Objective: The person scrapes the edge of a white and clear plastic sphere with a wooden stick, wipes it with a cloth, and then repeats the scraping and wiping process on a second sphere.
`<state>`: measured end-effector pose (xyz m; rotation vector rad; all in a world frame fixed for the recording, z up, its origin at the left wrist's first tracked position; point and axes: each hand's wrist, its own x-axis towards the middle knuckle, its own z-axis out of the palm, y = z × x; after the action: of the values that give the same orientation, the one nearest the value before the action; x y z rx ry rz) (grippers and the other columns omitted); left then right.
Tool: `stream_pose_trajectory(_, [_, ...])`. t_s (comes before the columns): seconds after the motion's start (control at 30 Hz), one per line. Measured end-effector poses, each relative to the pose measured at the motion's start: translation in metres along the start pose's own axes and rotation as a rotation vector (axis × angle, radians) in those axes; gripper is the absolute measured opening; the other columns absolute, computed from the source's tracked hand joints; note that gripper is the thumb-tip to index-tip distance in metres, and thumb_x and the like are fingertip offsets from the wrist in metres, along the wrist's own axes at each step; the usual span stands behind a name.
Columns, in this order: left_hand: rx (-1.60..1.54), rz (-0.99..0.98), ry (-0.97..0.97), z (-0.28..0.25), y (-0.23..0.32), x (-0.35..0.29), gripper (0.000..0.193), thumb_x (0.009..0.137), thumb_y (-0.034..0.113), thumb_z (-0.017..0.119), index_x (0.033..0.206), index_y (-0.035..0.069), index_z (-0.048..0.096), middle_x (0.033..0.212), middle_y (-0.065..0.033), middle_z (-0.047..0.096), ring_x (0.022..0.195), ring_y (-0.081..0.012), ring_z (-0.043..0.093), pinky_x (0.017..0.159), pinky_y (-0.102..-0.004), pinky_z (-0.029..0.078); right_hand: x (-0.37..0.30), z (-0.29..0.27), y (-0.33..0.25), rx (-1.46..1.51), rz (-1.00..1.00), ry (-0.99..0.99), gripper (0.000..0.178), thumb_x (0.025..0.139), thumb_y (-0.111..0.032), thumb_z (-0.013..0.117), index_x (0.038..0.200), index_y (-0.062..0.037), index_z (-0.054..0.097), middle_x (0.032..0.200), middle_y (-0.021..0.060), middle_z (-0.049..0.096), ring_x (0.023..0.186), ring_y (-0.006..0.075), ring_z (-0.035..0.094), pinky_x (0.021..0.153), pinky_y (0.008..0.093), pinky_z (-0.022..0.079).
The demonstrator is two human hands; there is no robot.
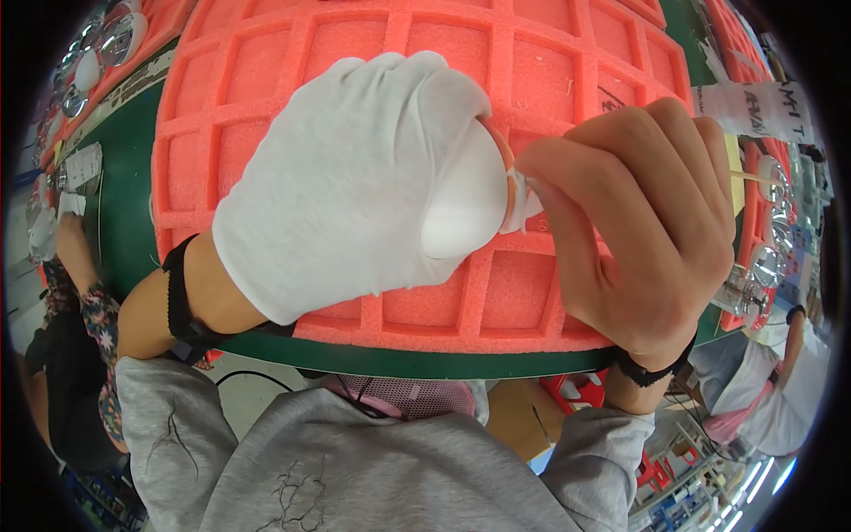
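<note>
My left hand (pixel 341 182), in a white glove, is closed round a smooth white rounded piece (pixel 465 199) with an orange-copper rim. The hand hides most of it. My right hand (pixel 634 213) is bare, with thumb and forefinger pinched together right at that rim. A thin pale stick (pixel 755 178) juts out beyond the right hand's outer side, in line with the pinch; the hand covers its middle. A small whitish bit (pixel 523 206) shows between the fingertips and the rim. Both hands are above a red foam tray (pixel 519 288) with square compartments.
The tray lies on a green table (pixel 443 362). More shiny rounded parts stand at the far left (pixel 120 40) and in a red tray at the right (pixel 769 262). A clear printed wrap (pixel 753 111) lies at the upper right. Other people sit on both sides, one with a floral sleeve (pixel 102 328).
</note>
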<state>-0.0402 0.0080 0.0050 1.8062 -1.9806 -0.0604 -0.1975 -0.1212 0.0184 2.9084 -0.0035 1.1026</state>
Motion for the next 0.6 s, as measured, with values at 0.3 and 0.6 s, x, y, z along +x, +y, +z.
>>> stream_pose_trajectory(0.3, [-0.145,-0.02,-0.038,0.01,-0.015,-0.003,0.061,0.061,0.017,0.084,0.116,0.009,0.059,0.1,-0.0117,0.064,0.092,-0.0351,0.061,0.076,-0.0441,0.049,0.006,-0.002,-0.007,0.003,0.031,-0.01,0.023,0.063,-0.001,0.079,0.084,-0.0045,0.07,0.078,0.0059,0.059,0.069,0.0233,0.057,0.061,0.0345,0.043])
stream_pose_trajectory(0.6, [-0.089,0.056,-0.059,-0.008,-0.013,-0.005,0.072,0.055,0.023,0.088,0.119,0.009,0.06,0.103,-0.0101,0.064,0.092,-0.0333,0.059,0.08,-0.0422,0.048,-0.006,-0.014,-0.003,0.024,0.095,-0.044,0.023,0.064,-0.001,0.079,0.084,-0.0044,0.07,0.078,0.0064,0.06,0.068,0.0233,0.057,0.061,0.0342,0.044])
